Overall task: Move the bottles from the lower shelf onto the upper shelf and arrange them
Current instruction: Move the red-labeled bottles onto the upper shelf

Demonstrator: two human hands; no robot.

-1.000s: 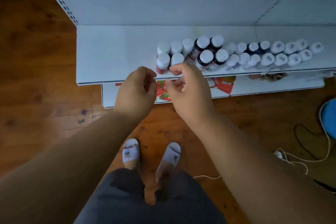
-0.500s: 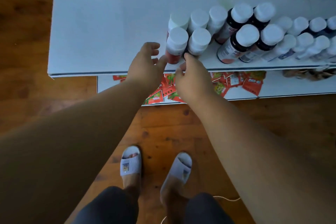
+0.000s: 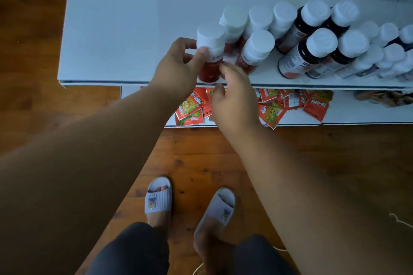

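Both hands meet at one bottle point(image 3: 210, 56) that stands at the front edge of the white shelf point(image 3: 125, 35), at the left end of the bottle rows. It has a white cap and a red lower body. The left hand point(image 3: 176, 71) grips it from the left, thumb across the front just under the cap and fingers curled round the far side. The right hand point(image 3: 234, 100) comes in from the right and front; its fingertips point(image 3: 225, 66) touch the bottle's lower body, the fingers bent toward it, though whether they truly pinch it or only rest against it is hard to tell from this angle. Just right of the held bottle stands a second red bottle point(image 3: 254, 51), and behind them run more white-capped ones point(image 3: 259, 20). Further right are dark bottles point(image 3: 306, 51) with pale labels, then smaller white-capped bottles point(image 3: 384, 51) trailing off to the picture's edge. All lean outward in the wide-angle view. Under this shelf a lower ledge point(image 3: 357, 116) juts forward, strewn with red sachets point(image 3: 315, 107); some lie partly hidden behind the right hand. Below, on the wooden floor point(image 3: 33, 18), the person's feet show in pale slippers point(image 3: 158, 198), and a thin cord point(image 3: 400, 222) lies at the right edge.
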